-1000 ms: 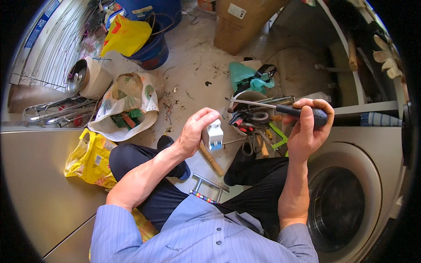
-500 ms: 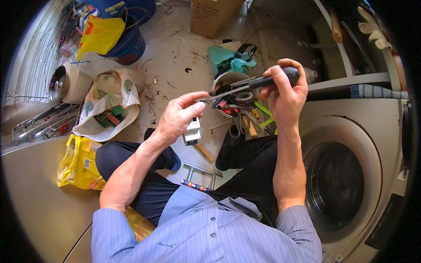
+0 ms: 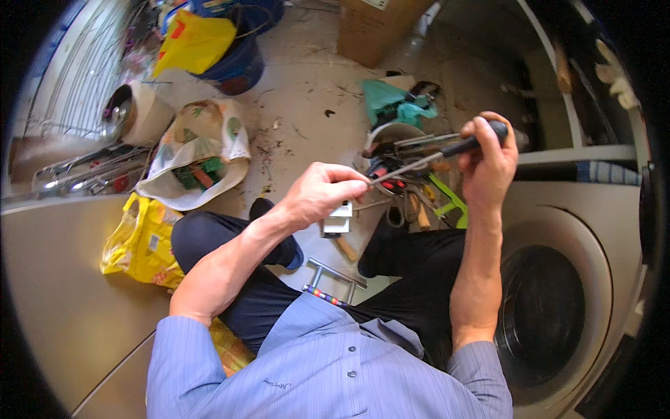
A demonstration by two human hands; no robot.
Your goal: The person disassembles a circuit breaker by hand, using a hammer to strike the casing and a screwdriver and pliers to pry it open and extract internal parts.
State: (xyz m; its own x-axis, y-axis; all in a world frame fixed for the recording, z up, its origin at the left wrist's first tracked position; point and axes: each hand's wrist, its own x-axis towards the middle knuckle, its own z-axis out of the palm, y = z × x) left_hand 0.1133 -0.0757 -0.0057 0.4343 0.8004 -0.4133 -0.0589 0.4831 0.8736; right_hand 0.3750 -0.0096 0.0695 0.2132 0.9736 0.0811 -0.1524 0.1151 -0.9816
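Note:
My right hand (image 3: 488,164) is wrapped around the black handle of a screwdriver (image 3: 419,165), whose metal shaft slants down to the left. The shaft's tip reaches the fingertips of my left hand (image 3: 322,193). Those fingers are closed on a small white block (image 3: 338,221) that looks like a circuit breaker, hanging partly hidden under the hand. Whether the tip touches the block cannot be made out. Beyond the hands, a round white bucket (image 3: 398,133) holds several tools, with pliers and wooden handles around it.
A washing machine (image 3: 600,230) stands at my right. To the left lie a patterned bag (image 3: 237,164) and a yellow bag (image 3: 139,241). Farther off are a blue bucket (image 3: 241,73) and a cardboard box (image 3: 370,35). A metal frame (image 3: 342,274) lies between my legs.
The whole view has shifted, so the surroundings appear farther right and lower. Both hands keep their holds on the screwdriver and the white block.

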